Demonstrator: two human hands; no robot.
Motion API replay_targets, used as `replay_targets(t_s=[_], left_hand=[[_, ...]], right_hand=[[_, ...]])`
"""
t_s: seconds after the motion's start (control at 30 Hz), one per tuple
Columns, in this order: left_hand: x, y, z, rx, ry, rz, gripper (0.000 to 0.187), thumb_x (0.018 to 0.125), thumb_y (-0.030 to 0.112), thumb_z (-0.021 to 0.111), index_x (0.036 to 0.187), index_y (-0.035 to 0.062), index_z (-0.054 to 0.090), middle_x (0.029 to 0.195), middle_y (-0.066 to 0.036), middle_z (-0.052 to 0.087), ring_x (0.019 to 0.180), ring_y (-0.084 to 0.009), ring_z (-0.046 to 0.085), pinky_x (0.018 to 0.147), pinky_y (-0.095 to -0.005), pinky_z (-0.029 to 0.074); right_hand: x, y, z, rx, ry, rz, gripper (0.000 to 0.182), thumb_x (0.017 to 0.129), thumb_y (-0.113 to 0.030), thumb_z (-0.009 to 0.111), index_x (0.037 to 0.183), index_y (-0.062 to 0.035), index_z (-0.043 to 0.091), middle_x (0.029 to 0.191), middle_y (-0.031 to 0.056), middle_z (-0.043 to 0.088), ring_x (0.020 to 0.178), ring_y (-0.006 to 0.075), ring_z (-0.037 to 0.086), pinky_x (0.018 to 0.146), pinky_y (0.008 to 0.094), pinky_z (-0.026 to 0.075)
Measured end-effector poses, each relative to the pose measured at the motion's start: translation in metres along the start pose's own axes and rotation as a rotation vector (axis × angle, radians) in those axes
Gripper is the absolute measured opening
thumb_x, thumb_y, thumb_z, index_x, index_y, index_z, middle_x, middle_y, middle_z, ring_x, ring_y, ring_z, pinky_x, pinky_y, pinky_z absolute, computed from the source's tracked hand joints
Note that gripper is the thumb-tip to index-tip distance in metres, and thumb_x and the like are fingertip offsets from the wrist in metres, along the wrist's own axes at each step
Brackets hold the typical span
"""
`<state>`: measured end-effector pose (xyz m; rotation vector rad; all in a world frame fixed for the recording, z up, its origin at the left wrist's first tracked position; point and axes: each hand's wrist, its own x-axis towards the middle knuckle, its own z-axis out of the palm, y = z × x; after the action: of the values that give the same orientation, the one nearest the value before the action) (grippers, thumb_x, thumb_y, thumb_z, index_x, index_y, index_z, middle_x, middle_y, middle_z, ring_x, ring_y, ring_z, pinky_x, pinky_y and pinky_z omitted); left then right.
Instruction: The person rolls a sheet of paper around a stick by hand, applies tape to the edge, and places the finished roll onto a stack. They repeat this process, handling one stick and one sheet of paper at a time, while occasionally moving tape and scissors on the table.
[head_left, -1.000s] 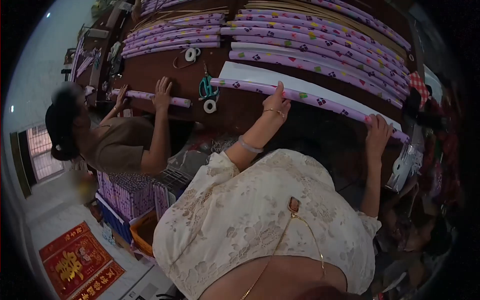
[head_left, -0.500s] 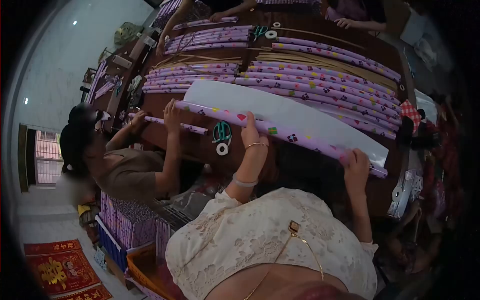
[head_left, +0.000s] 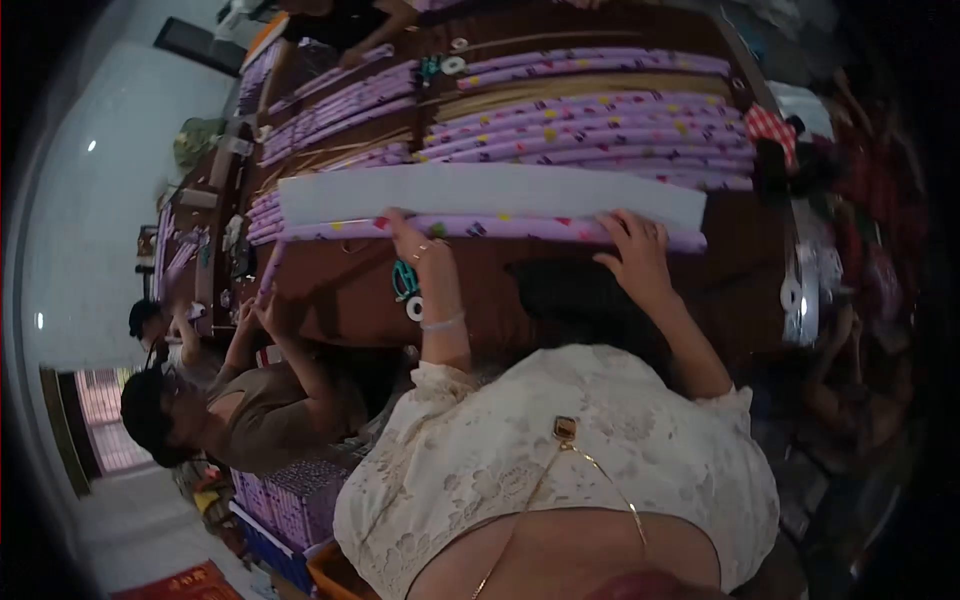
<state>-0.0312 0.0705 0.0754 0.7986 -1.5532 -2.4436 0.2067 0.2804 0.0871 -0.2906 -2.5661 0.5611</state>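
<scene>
A long purple patterned paper roll (head_left: 520,229) lies across the brown table (head_left: 340,290) in front of me. A white sheet (head_left: 480,190) spreads out from it on the far side. My left hand (head_left: 410,240) presses on the roll near its middle left. My right hand (head_left: 635,250) presses on the roll toward its right end. Both hands rest flat with fingers over the roll. A teal tape dispenser (head_left: 404,279) and a white tape ring (head_left: 415,308) sit just below my left hand.
Several finished purple rolls (head_left: 590,120) are stacked behind the sheet and at the far left (head_left: 330,105). A co-worker in a brown top (head_left: 260,420) holds a thin roll (head_left: 270,270) at the left. Another person's arms (head_left: 340,30) work at the far end. Boxed rolls (head_left: 290,500) stand below.
The view has swung so the roll now lies level. The roll has rolled farther onto the white sheet, and both my hands stay on it. The co-worker has lifted her roll.
</scene>
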Motion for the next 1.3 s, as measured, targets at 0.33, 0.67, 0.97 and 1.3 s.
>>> replay_targets(t_s=[0.33, 0.67, 0.97, 1.3], left_hand=[[0.054, 0.052, -0.012, 0.376, -0.126, -0.276, 0.052, 0.073, 0.061, 0.045, 0.091, 0.0132, 0.056, 0.075, -0.007, 0.055, 0.048, -0.0224, 0.047, 0.038, -0.0345, 0.037], [0.001, 0.056, 0.005, 0.451, -0.554, 0.291, 0.04, 0.082, 0.012, 0.04, 0.122, 0.0066, 0.037, 0.097, -0.011, 0.054, 0.074, -0.0166, 0.053, 0.055, -0.0254, 0.044], [-0.018, 0.066, 0.011, 0.602, -0.625, 0.41, 0.043, 0.081, 0.011, 0.04, 0.124, 0.0064, 0.035, 0.099, -0.011, 0.053, 0.076, -0.0173, 0.053, 0.057, -0.0255, 0.045], [-0.039, 0.065, 0.003, 0.716, -0.637, 0.501, 0.046, 0.081, 0.009, 0.04, 0.126, 0.0063, 0.032, 0.101, -0.012, 0.053, 0.077, -0.018, 0.054, 0.059, -0.0256, 0.046]], right_hand=[[-0.064, 0.078, -0.042, 0.59, 0.605, 0.626, 0.021, 0.088, -0.02, 0.052, 0.105, -0.008, 0.055, 0.097, 0.0035, 0.05, 0.078, 0.0106, 0.05, 0.067, 0.0247, 0.042], [-0.043, 0.039, -0.061, 1.644, 0.135, 0.637, 0.031, 0.088, -0.024, 0.049, 0.112, -0.004, 0.049, 0.097, 0.0045, 0.056, 0.077, 0.0117, 0.058, 0.065, 0.0249, 0.048], [-0.039, 0.02, -0.096, 1.653, 0.034, 0.477, 0.033, 0.083, -0.011, 0.046, 0.115, -0.0011, 0.046, 0.097, 0.0091, 0.057, 0.075, 0.0157, 0.06, 0.061, 0.0277, 0.052], [-0.039, 0.032, -0.101, 1.431, -0.209, 0.484, 0.046, 0.072, -0.002, 0.046, 0.118, -0.0005, 0.041, 0.099, 0.0124, 0.057, 0.072, 0.0162, 0.061, 0.059, 0.0254, 0.052]])
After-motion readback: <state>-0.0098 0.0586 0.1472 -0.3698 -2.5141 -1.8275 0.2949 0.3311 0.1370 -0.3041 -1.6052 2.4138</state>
